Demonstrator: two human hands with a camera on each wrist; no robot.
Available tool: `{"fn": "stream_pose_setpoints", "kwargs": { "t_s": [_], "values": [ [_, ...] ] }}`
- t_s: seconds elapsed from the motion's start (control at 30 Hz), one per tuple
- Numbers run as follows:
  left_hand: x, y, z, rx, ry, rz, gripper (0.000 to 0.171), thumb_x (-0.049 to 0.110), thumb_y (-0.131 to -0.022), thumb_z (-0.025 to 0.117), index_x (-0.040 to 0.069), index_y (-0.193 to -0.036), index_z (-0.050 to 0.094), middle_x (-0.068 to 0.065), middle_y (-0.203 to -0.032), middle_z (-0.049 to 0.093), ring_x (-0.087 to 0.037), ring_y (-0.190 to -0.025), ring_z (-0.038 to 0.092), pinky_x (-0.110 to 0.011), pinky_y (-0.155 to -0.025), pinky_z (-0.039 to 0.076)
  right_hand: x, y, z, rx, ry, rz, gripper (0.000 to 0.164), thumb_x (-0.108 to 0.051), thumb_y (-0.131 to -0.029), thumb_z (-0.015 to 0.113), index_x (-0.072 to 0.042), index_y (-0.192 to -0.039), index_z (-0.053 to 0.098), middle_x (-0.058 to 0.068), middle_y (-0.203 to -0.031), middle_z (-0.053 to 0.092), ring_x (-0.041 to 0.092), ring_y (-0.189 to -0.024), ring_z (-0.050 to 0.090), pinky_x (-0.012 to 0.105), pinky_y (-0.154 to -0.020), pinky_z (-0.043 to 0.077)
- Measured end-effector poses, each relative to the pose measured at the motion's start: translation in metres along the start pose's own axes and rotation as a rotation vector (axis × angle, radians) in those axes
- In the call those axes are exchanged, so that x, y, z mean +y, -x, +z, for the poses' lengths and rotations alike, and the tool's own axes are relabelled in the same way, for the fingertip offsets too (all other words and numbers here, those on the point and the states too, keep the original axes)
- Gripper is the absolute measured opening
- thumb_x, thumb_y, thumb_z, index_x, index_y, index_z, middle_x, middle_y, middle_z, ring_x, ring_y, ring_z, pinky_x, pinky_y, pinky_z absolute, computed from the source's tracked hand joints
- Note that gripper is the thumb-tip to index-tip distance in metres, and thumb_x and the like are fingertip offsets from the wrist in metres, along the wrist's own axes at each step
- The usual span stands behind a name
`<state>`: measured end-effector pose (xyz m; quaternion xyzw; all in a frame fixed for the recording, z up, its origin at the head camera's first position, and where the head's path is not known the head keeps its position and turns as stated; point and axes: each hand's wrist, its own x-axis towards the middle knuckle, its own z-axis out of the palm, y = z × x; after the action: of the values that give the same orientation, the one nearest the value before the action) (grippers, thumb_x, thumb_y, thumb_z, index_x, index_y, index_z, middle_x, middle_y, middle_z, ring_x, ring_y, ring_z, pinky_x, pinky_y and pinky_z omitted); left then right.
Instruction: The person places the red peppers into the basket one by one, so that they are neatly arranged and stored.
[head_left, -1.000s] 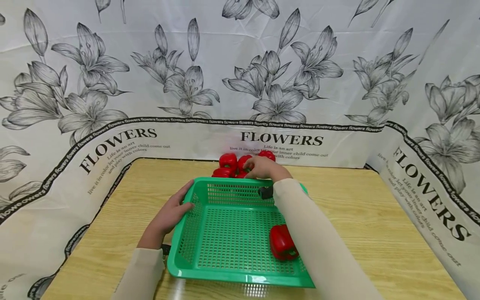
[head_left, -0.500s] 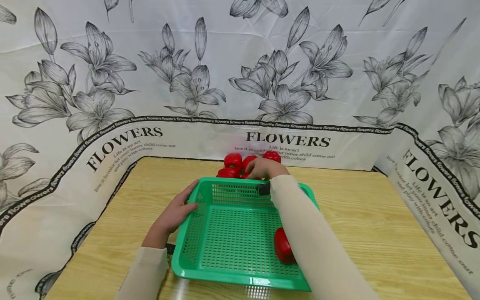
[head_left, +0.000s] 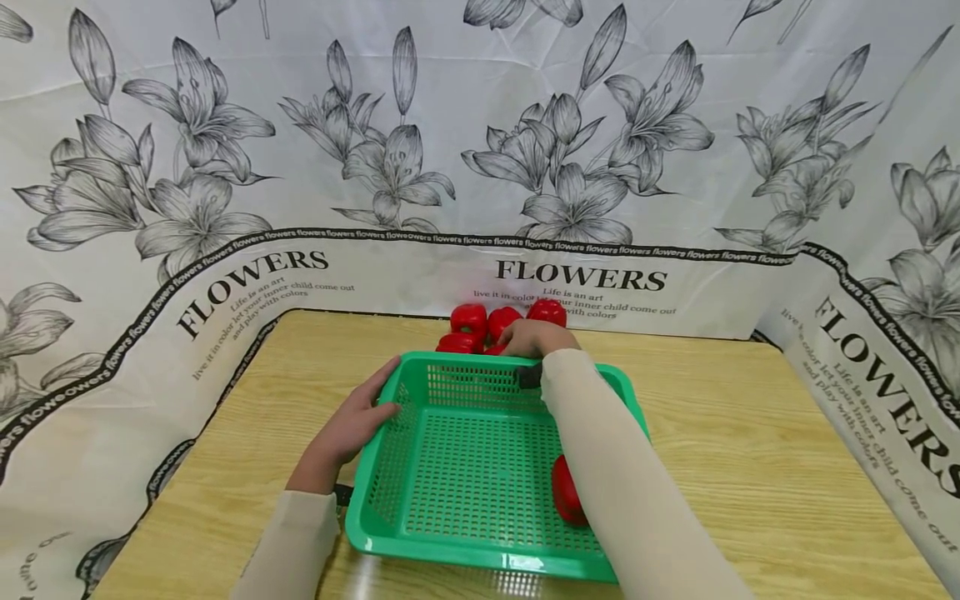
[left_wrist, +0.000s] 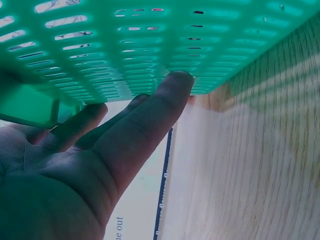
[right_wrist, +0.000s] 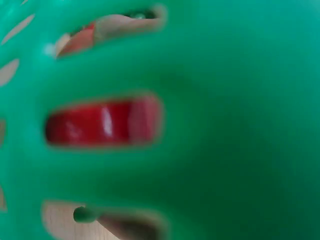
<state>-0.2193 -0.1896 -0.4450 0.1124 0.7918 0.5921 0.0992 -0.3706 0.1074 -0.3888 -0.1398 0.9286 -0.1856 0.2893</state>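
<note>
Green plastic basket (head_left: 480, 552) below an outstretched right arm, red peppers (head_left: 468, 318) clustered just behind it

The left hand (head_left: 352, 425) holds the basket's left rim, thumb over the inside and fingers along the slotted outer wall. The right hand (head_left: 536, 336) extends past the far rim, fingers bent down among the peppers; whether it grips one cannot be told, since the fingertips are partly hidden and the right wrist view gives only slivers of red through the slots. One lone pepper (head_left: 567, 492) lies inside the basket toward its right side, partly covered by the right sleeve (head_left: 630, 467). Beneath is a wood-grain table (head_left: 712, 417), with white flower-printed cloth (head_left: 397, 275) along the back and sides
</note>
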Motion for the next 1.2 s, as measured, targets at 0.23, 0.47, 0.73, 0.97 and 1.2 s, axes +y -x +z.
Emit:
{"fn": "stream_pose_setpoints", "kwargs": {
  "t_s": [0.23, 0.47, 0.73, 0.97, 1.2],
  "values": [
    [0.0, -0.001, 0.002, -0.004, 0.008, 0.0, 0.071, 0.009, -0.097, 0.048, 0.03, -0.156, 0.015, -0.02, -0.156, 0.027, -0.041, -0.121, 0.051, -0.039, -0.076, 0.056, 0.007, 0.006, -0.002, 0.059, 0.03, 0.024, 0.053, -0.044, -0.08, 0.071, -0.02, -0.127, 0.064, 0.003, -0.131, 0.058, 0.024, -0.118, 0.048, 0.042, -0.092, 0.048],
    [0.0, -0.002, 0.003, -0.008, 0.006, 0.005, 0.072, 0.009, -0.096, 0.049, 0.025, -0.157, 0.014, -0.02, -0.156, 0.026, -0.042, -0.124, 0.049, -0.04, -0.077, 0.056, 0.016, 0.009, -0.01, 0.109, 0.046, -0.015, 0.055, -0.044, -0.077, 0.072, -0.017, -0.125, 0.065, 0.003, -0.129, 0.06, 0.021, -0.111, 0.053, 0.037, -0.087, 0.051],
    [0.002, 0.0, 0.003, -0.005, 0.005, -0.004, 0.072, 0.009, -0.096, 0.048, 0.027, -0.157, 0.014, -0.021, -0.156, 0.025, -0.043, -0.124, 0.048, -0.04, -0.077, 0.056, 0.021, 0.021, -0.021, 0.122, -0.044, -0.045, 0.058, -0.036, -0.079, 0.075, -0.01, -0.13, 0.059, 0.008, -0.129, 0.057, 0.022, -0.094, 0.063, 0.034, -0.082, 0.052],
    [0.001, 0.0, 0.001, 0.003, -0.001, -0.007, 0.072, 0.009, -0.096, 0.049, 0.028, -0.157, 0.015, -0.021, -0.156, 0.026, -0.042, -0.122, 0.049, -0.04, -0.077, 0.056, 0.018, 0.031, -0.033, 0.184, -0.041, -0.085, 0.065, -0.033, -0.08, 0.075, -0.009, -0.137, 0.053, 0.013, -0.137, 0.052, 0.022, -0.089, 0.062, 0.035, -0.077, 0.054],
    [0.002, 0.001, 0.001, 0.002, -0.001, -0.012, 0.072, 0.01, -0.096, 0.049, 0.03, -0.156, 0.015, -0.021, -0.155, 0.027, -0.041, -0.12, 0.051, -0.04, -0.077, 0.056, 0.012, 0.041, -0.044, 0.221, -0.006, -0.124, 0.06, -0.031, -0.082, 0.074, -0.012, -0.136, 0.056, 0.013, -0.141, 0.049, 0.024, -0.079, 0.068, 0.04, -0.079, 0.055]
  ]
}}
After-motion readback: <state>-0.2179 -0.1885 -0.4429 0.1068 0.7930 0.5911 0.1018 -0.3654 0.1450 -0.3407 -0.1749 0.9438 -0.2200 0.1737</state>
